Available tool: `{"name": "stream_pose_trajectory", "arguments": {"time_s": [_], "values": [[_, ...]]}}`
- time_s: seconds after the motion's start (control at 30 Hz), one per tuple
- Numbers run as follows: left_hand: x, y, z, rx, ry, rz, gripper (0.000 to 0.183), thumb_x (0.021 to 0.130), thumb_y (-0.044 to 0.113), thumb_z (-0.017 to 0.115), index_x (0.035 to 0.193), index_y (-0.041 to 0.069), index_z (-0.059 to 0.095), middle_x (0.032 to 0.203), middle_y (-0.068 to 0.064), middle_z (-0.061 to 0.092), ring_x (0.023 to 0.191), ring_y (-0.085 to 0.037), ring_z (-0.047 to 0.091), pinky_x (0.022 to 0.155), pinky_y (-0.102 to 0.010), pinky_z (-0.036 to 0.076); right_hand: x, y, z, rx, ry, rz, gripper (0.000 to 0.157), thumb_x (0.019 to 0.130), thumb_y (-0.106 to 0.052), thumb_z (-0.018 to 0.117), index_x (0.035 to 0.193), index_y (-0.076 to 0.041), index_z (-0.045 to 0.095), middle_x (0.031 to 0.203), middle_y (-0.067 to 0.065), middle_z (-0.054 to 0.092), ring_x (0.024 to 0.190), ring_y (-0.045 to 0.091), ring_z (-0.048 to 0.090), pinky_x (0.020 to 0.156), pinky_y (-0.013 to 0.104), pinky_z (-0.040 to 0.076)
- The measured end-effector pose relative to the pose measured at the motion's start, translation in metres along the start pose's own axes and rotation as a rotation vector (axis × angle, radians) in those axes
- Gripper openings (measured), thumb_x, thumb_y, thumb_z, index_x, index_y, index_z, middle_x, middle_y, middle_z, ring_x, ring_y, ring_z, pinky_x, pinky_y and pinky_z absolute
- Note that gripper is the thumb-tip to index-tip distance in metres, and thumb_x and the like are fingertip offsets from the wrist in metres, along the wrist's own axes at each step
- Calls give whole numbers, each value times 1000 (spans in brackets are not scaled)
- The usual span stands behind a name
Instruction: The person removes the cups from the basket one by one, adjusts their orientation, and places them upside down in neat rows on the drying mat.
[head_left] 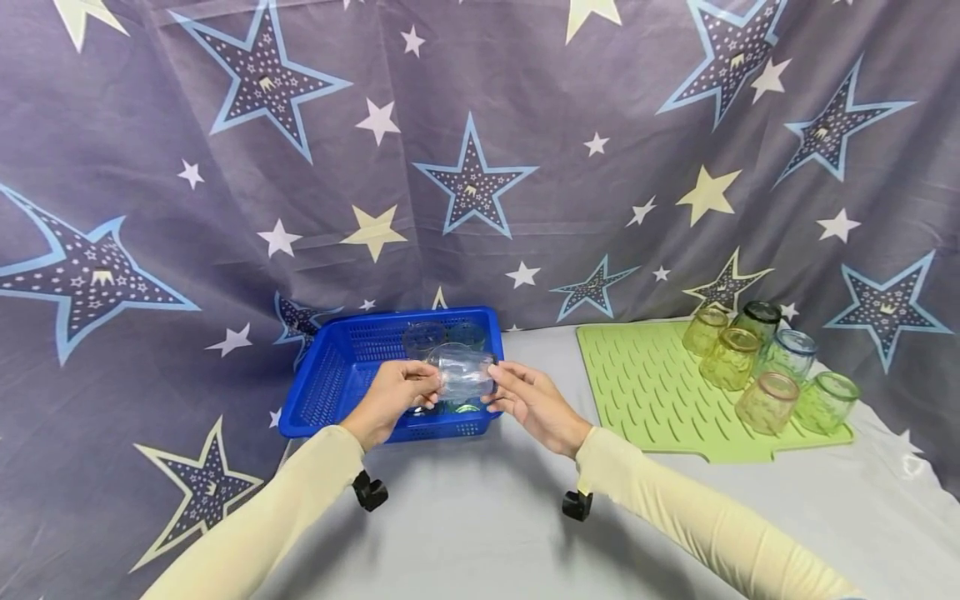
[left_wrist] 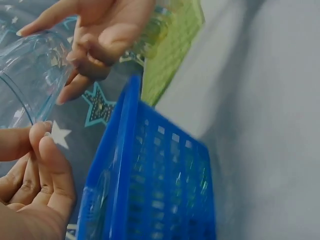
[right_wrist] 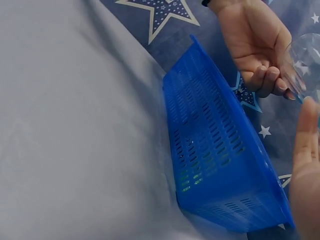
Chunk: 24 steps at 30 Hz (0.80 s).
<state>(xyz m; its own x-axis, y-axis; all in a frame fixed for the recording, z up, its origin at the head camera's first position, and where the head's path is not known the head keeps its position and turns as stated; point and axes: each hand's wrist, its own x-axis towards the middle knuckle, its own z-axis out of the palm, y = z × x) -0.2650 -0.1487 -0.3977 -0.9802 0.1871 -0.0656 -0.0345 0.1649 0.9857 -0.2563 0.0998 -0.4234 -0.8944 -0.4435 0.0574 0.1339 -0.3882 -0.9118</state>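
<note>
Cream sleeves (head_left: 258,521) cover your arms at the near side, with a black clip (head_left: 370,490) under the left wrist and another under the right, above the pale cloth on the desk (head_left: 480,533). Your left hand (head_left: 393,396) pinches one end of a clear glass (head_left: 465,373) between thumb and fingers, while your right hand (head_left: 536,404) grips its other end with the fingertips. You hold that glass lying sideways, above the near right part of a blue basket (head_left: 322,400) with slotted walls. Farther back in the basket, at its right, stand two more glasses (head_left: 422,336); what lies beneath your hands is partly hidden. To the right, apart from the basket, a green mat (head_left: 637,383) carries six glasses along its right side: pink (head_left: 768,404) and green (head_left: 827,404) nearest, amber (head_left: 729,360) and blue-rimmed (head_left: 789,357) behind, then yellow (head_left: 705,332) and dark-rimmed (head_left: 757,321) farthest. Beyond everything hangs a grey-purple curtain (head_left: 525,50) printed with stars.
</note>
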Motion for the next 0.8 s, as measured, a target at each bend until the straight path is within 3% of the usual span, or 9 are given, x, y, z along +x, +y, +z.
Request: {"name": "stream_pose_trajectory", "arguments": {"time_s": [0.17,0.33,0.43,0.57,0.67,0.8], "values": [[2,-3,6,-26,-24,0,22,101,11,68,115,-6,70,95,-11,71,82,-24,69,80,-42,59,-1,-4,-1,-17,52,-51,62,99,-24,70,145,7,44,127,16,57,100,23,64,92,34,55],[2,-4,12,82,-70,46,29,102,28,67,112,1,74,96,-15,71,89,-35,68,81,-43,59,-2,-11,-10,-74,90,-91,52,100,-26,69,138,5,53,120,14,61,98,22,62,87,34,56],[-1,-5,18,257,-83,121,25,102,34,67,106,11,77,95,-14,73,87,-36,68,76,-41,58,-2,-18,-22,-90,116,-115,47,100,-24,68,136,4,54,119,14,62,98,22,61,83,33,56],[-4,-9,29,571,-101,301,14,100,30,71,102,18,78,90,-1,72,79,-21,67,67,-33,55,-3,-30,-41,-118,163,-139,45,101,-22,67,136,4,53,122,15,60,99,22,61,81,31,56],[-5,-12,38,769,-117,463,14,98,27,74,103,15,78,91,6,70,80,-11,64,70,-30,54,-6,-37,-56,-150,202,-148,47,101,-20,67,138,3,49,125,15,58,99,22,62,82,31,56],[-5,-15,45,968,-109,617,17,97,25,75,105,11,80,96,5,69,90,-12,62,79,-31,54,-10,-45,-75,-222,236,-150,55,101,-24,67,145,1,44,130,14,55,99,20,61,83,32,56]]}}
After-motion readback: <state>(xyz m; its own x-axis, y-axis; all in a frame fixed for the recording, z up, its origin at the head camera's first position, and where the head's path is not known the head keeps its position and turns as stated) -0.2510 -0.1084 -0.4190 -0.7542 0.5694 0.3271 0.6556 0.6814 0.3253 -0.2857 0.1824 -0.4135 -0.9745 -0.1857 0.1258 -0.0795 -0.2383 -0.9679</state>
